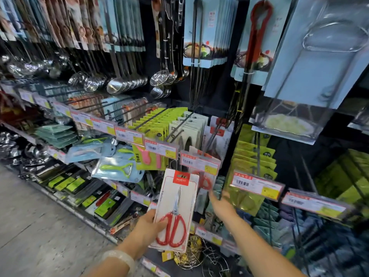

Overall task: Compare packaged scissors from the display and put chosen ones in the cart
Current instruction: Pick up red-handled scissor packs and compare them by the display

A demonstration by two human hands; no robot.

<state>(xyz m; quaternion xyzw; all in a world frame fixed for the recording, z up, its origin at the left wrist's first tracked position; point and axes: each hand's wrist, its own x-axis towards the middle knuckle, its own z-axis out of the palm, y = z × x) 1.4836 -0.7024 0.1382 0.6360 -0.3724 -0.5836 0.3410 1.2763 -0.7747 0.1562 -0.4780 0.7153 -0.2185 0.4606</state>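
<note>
My left hand (148, 224) grips a white card pack of red-handled kitchen scissors (174, 211) by its lower left edge, thumb on the front, holding it upright before the display. My right hand (222, 202) reaches forward to the hanging packs behind a price tag; its fingers are blurred and touch or near a pack of red-handled scissors (204, 181) still on its hook. Whether the fingers hold that pack is unclear. No cart is in view.
Hooks carry green packs (253, 162), peelers (117, 168) and pale packs (185, 132). Ladles and tongs hang above. Price tag rails (257, 183) jut out at hand height. A wire rack (196, 254) sits low. Grey floor lies to the left.
</note>
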